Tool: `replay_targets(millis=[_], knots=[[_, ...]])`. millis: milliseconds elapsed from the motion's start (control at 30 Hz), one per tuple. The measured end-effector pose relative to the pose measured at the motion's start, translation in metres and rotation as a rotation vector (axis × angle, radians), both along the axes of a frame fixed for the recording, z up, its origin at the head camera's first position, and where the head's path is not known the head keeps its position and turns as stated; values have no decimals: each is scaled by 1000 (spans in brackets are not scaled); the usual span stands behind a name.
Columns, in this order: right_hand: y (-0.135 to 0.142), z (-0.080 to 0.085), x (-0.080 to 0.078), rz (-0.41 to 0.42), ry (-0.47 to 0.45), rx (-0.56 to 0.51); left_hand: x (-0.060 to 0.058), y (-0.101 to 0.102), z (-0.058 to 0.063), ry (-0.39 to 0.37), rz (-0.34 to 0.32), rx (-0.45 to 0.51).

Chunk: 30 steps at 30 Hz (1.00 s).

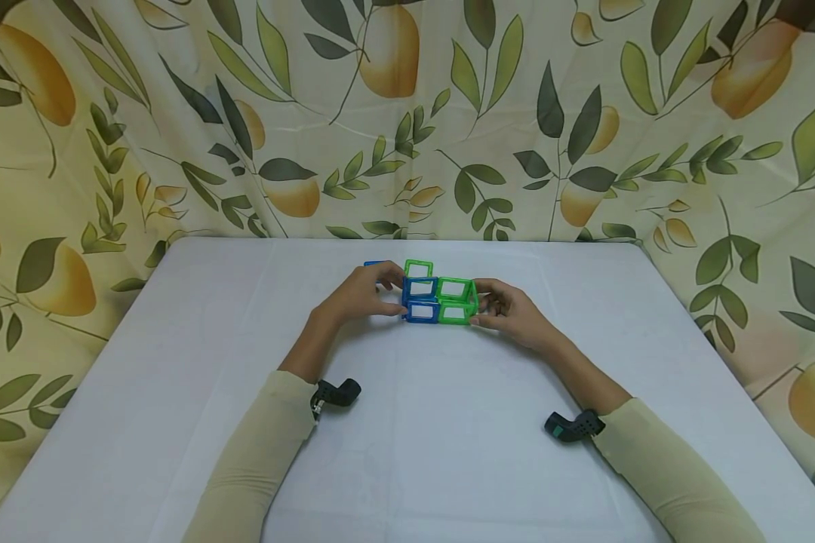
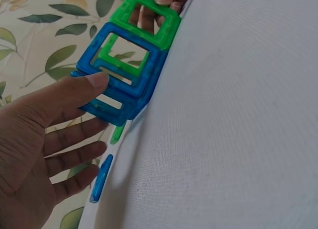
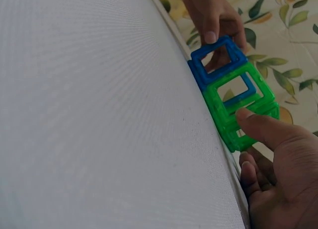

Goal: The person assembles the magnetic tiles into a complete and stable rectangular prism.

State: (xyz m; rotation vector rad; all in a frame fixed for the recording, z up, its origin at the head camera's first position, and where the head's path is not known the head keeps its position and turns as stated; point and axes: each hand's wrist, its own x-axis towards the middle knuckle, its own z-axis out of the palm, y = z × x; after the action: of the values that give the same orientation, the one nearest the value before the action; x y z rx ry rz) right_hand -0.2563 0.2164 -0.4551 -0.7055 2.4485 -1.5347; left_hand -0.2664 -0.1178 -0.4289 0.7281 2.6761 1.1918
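Near the far edge of the white table, both hands hold a box-like structure of magnetic tiles [image 1: 422, 288], square see-through frames, blue on the left half and green on the right half. My left hand [image 1: 364, 292] grips the blue end. Its thumb lies on a blue frame [image 2: 114, 28] in the left wrist view, the index finger goes behind, and the other fingers are loosely spread. At the green end, my right hand [image 1: 514, 313] presses its thumb on a green frame [image 3: 212, 97] with fingers curled below and behind, partly hidden.
Behind the structure lie a loose blue tile [image 2: 102, 179] and a green tile [image 1: 419, 263], close to the far edge of the white table [image 1: 448, 437]. A curtain [image 1: 475, 151] printed with fruit and leaves hangs right behind that edge. Each wrist wears a black camera [image 1: 573, 425].
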Motion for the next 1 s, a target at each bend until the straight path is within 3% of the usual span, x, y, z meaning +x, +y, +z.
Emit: replay_targets(millis=[1000], knots=[[1,-4,-3,-17,28,31,2,0,0,-25,-3,38]])
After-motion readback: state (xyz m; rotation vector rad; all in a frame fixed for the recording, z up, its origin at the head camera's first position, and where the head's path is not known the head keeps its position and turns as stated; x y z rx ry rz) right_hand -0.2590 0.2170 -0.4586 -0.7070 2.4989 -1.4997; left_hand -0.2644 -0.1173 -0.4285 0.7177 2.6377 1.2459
